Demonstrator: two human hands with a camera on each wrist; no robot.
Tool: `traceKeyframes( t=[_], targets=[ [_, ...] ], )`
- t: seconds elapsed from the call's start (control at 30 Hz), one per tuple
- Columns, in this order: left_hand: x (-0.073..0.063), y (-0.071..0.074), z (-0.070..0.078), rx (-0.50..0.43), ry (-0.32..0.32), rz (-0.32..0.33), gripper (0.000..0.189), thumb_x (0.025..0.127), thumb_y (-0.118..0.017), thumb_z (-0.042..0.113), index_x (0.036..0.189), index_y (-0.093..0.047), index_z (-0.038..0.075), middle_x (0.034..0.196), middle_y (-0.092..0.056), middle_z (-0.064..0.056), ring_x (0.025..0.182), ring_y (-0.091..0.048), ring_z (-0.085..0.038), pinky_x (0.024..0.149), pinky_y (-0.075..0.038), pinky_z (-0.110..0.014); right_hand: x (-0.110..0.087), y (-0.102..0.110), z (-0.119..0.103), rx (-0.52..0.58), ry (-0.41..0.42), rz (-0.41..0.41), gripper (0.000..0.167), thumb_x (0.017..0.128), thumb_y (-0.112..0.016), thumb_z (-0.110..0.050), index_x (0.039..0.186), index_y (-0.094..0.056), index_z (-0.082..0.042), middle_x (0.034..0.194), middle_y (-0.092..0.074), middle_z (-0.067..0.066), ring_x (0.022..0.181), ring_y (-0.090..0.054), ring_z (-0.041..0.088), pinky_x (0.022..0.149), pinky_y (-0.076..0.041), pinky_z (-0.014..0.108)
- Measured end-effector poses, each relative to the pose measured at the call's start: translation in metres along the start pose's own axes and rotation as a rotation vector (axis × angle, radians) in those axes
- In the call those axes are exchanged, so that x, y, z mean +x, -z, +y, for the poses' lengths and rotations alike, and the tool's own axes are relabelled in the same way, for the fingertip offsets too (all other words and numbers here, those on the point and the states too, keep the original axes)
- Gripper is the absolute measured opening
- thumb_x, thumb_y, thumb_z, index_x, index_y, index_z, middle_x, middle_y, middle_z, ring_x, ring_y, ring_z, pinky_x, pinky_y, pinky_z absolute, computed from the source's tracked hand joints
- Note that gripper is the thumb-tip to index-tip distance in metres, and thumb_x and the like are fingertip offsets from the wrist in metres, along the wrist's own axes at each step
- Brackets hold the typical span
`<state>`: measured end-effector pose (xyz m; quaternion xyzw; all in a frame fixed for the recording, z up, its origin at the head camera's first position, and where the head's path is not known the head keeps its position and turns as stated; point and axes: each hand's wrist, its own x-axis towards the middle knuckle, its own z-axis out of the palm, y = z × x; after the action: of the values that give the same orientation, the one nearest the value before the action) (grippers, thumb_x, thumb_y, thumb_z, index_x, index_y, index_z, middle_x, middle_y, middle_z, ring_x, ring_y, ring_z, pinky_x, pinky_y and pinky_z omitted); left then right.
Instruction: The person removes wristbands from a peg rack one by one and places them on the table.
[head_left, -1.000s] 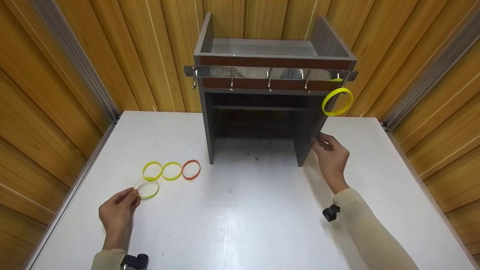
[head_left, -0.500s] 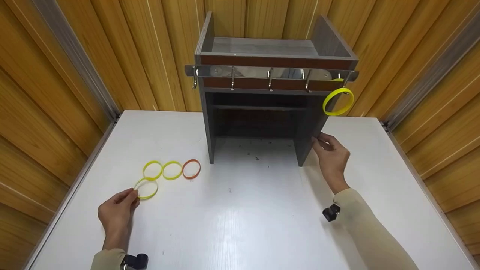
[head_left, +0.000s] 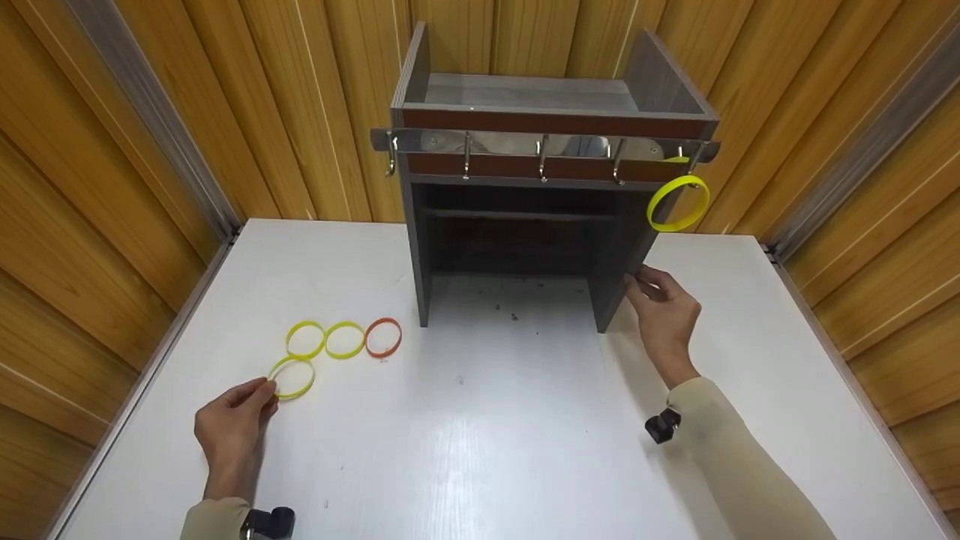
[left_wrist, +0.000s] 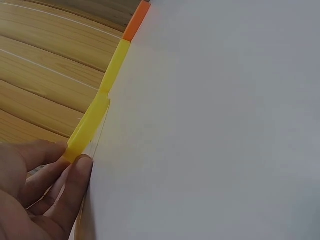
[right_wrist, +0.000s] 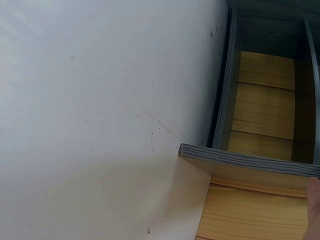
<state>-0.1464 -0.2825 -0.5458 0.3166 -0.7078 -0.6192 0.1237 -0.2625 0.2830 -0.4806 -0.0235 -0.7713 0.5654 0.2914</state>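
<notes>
My left hand (head_left: 232,431) pinches the near edge of a yellow wristband (head_left: 312,381) between thumb and fingers, low over the white table. In the left wrist view the same hand (left_wrist: 45,185) has fingertips on a yellow band (left_wrist: 90,125). Two more yellow wristbands (head_left: 343,358) and an orange wristband (head_left: 383,356) lie in a row just beyond it. At the grey wooden shelf, my right hand (head_left: 666,319) rests its thumb and fingers against the outside of the right panel (head_left: 619,262). In the right wrist view only a fingertip (right_wrist: 314,200) shows beside the panel.
A metal hook rail (head_left: 502,142) with several hooks crosses the shelf's front. Another yellow wristband (head_left: 654,214) hangs from its rightmost hook. Wood-panelled walls (head_left: 97,187) enclose the white table (head_left: 450,450) behind and at both sides.
The pinched wristband has shifted slightly left and no longer overlaps the yellow one beyond it as much. My left hand has moved a little left with it. The right hand stays on the shelf panel.
</notes>
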Motion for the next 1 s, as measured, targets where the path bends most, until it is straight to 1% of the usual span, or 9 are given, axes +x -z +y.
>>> traceKeyframes(
  t=[0.17,0.43,0.53,0.67,0.77,0.87,0.93,1.0],
  targets=[
    [-0.0008,0.0027,-0.0005,0.034,-0.035,-0.008,0.032,0.096,-0.079,0.006,0.124,-0.072,-0.009,0.097,-0.077,-0.006,0.078,-0.075,-0.007,0.078,-0.064,-0.022,-0.0010,-0.0001,0.0011,-0.033,0.019,0.003,0.022,0.096,-0.080,-0.008,0.115,-0.078,0.001,0.112,-0.077,0.011,0.094,-0.074,0.002,0.082,-0.061,0.016],
    [-0.0020,0.0042,0.0009,0.054,-0.029,-0.016,0.032,0.097,-0.079,0.006,0.124,-0.072,-0.010,0.099,-0.076,-0.008,0.077,-0.074,-0.006,0.078,-0.064,-0.022,-0.0001,0.0006,-0.0006,-0.035,0.023,0.013,0.022,0.096,-0.081,-0.009,0.115,-0.078,0.001,0.110,-0.078,0.010,0.094,-0.074,0.001,0.082,-0.060,0.015],
    [-0.0024,0.0037,0.0013,0.056,-0.022,-0.018,0.034,0.097,-0.079,0.007,0.125,-0.072,-0.009,0.107,-0.075,-0.012,0.079,-0.074,-0.005,0.079,-0.063,-0.021,0.0004,0.0006,-0.0016,-0.029,0.019,0.014,0.022,0.095,-0.082,-0.011,0.114,-0.079,0.000,0.109,-0.078,0.009,0.093,-0.074,0.001,0.081,-0.060,0.015],
    [-0.0021,0.0022,0.0023,0.057,-0.008,-0.026,0.037,0.096,-0.081,0.012,0.128,-0.072,-0.006,0.122,-0.071,-0.019,0.085,-0.073,-0.003,0.082,-0.062,-0.019,0.0005,0.0003,-0.0022,-0.009,0.010,0.015,0.021,0.095,-0.082,-0.010,0.113,-0.080,0.000,0.109,-0.078,0.009,0.092,-0.074,0.001,0.079,-0.060,0.014],
    [-0.0018,0.0011,0.0033,0.081,-0.018,-0.024,0.037,0.096,-0.081,0.014,0.128,-0.073,-0.004,0.126,-0.070,-0.021,0.086,-0.072,-0.001,0.082,-0.061,-0.017,0.0004,0.0000,-0.0018,-0.014,0.010,0.015,0.022,0.095,-0.082,-0.009,0.114,-0.079,0.000,0.110,-0.078,0.010,0.093,-0.074,0.000,0.080,-0.060,0.014],
    [-0.0017,0.0017,0.0032,0.142,-0.063,-0.007,0.036,0.097,-0.081,0.017,0.125,-0.075,-0.003,0.124,-0.072,-0.020,0.086,-0.070,0.001,0.078,-0.060,-0.013,0.0000,-0.0006,-0.0018,-0.028,0.016,0.012,0.022,0.095,-0.081,-0.007,0.115,-0.079,0.001,0.112,-0.077,0.013,0.093,-0.073,-0.001,0.081,-0.060,0.014],
    [-0.0024,0.0019,0.0032,0.212,-0.112,0.014,0.034,0.097,-0.080,0.021,0.123,-0.077,-0.001,0.121,-0.075,-0.018,0.087,-0.068,-0.001,0.074,-0.057,-0.010,-0.0001,-0.0007,-0.0010,-0.019,0.022,0.008,0.021,0.096,-0.080,-0.006,0.115,-0.078,0.002,0.112,-0.077,0.014,0.094,-0.074,0.000,0.082,-0.060,0.015],
    [-0.0031,0.0017,0.0030,0.277,-0.173,0.036,0.032,0.097,-0.080,0.022,0.120,-0.079,0.000,0.116,-0.077,-0.016,0.090,-0.067,-0.005,0.070,-0.053,-0.009,-0.0005,-0.0006,-0.0010,-0.008,0.022,0.005,0.021,0.096,-0.080,-0.006,0.114,-0.078,0.003,0.111,-0.077,0.014,0.094,-0.074,0.001,0.082,-0.061,0.016]
  ],
)
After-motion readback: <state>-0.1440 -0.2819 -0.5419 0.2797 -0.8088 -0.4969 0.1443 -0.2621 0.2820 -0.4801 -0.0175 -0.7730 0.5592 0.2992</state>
